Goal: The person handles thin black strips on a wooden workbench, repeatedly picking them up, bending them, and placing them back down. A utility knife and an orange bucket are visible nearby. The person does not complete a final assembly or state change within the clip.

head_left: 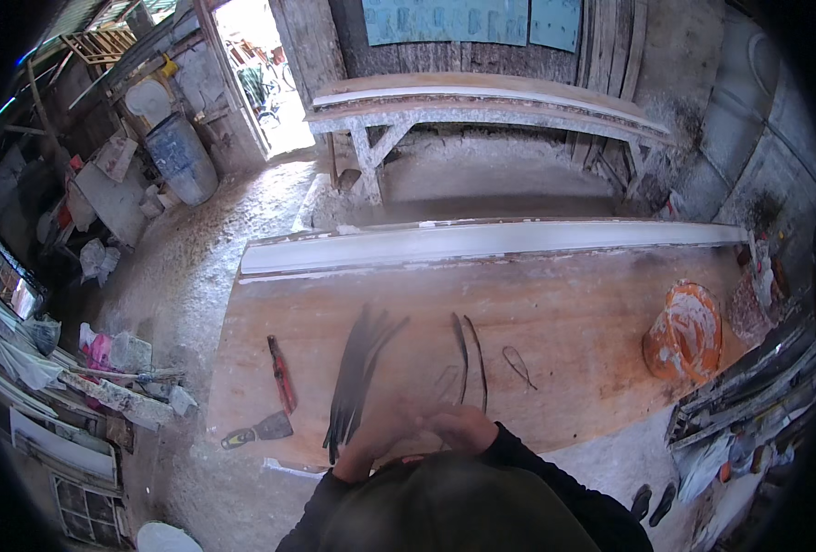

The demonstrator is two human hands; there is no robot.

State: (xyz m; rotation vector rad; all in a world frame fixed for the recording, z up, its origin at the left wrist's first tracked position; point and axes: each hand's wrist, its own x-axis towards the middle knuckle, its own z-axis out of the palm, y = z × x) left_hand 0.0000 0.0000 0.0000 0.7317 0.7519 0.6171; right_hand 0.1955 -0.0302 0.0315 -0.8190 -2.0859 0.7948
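Note:
My left hand [378, 440] and my right hand [464, 426] meet at the near edge of a wooden workbench [574, 313], fingers touching and blurred by motion. A bundle of thin dark strips [357, 368] lies on the bench and ends beside my left hand. Two curved dark strips [471, 361] run down toward my right hand. Whether either hand grips a strip is hidden by the blur. A thin looped strip [518, 366] lies apart to the right.
A red-handled tool [281, 373] and a putty knife [259, 431] lie at the bench's left. An orange plaster-smeared bowl [686, 333] sits at the right. A long white moulding [482, 245] spans the far edge. Beyond stand another bench [482, 106] and a blue barrel [182, 158].

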